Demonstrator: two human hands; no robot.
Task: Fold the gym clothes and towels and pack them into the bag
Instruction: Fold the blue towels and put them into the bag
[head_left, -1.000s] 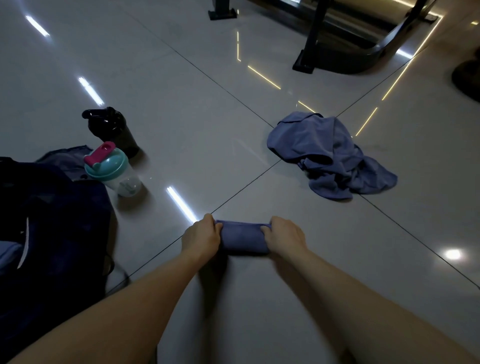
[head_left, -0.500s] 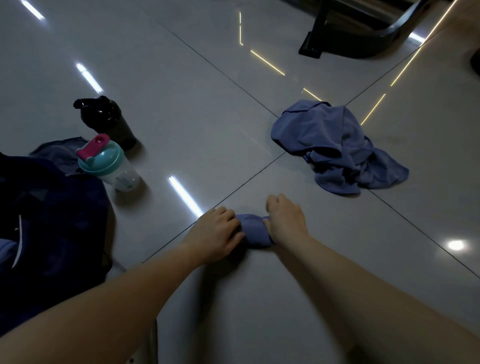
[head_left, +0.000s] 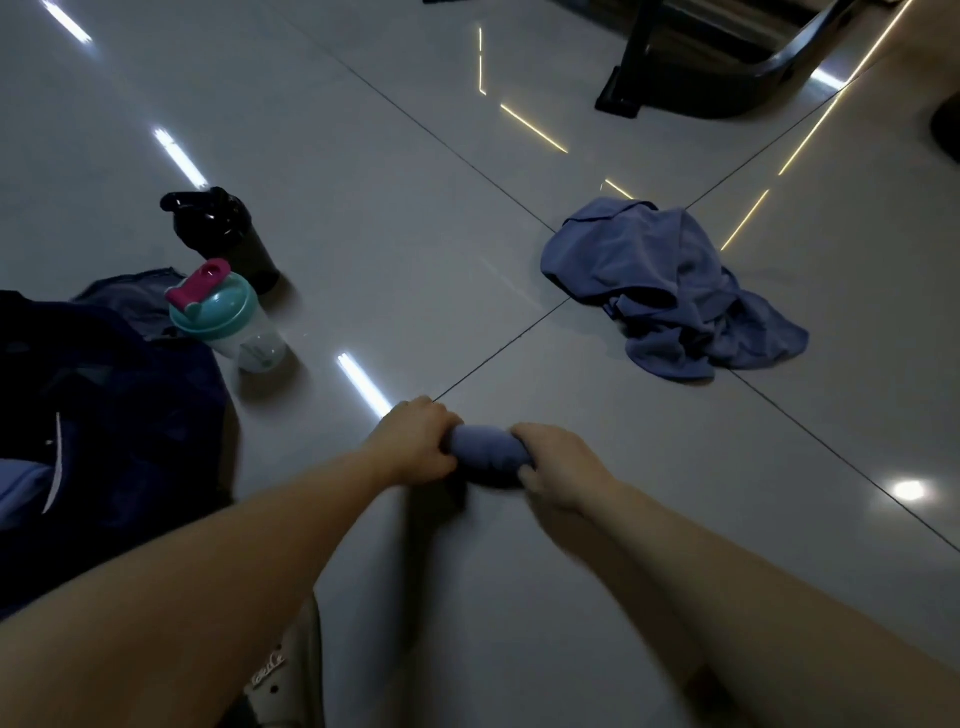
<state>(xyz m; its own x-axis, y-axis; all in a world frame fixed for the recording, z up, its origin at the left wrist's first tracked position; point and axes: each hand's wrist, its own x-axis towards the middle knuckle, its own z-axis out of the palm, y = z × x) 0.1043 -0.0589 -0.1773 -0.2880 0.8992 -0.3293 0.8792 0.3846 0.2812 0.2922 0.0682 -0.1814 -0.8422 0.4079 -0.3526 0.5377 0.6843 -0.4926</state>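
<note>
The rolled blue cloth is small, soft and light, prob. a towel or a thin sports fabric. It has no stiffness of its own, so the roll will likely spring open if the hold gets loose. It is not fragile. The glossy floor seems to give little friction, so a push along it would prob. let the roll slide and not tighten. Best place to take it is at both ends w/ pressure toward the middle. One hand round the middle, over the loose edge, would also keep the layers tight for the carry to the dark bag.

The left hand grips the left end of the roll and the right hand grips the right end. The fingers of each are curled over the top, and only the middle part of the roll shows btw. them. The roll is low at the floor, just on the near side of the crossing of the tile joints. Whether it touches the floor or is a bit lifted, I cannot tell. The bag lies at the left, well apart from it. The crumpled blue garment lies unfolded beyond the joints, to the right.
</note>
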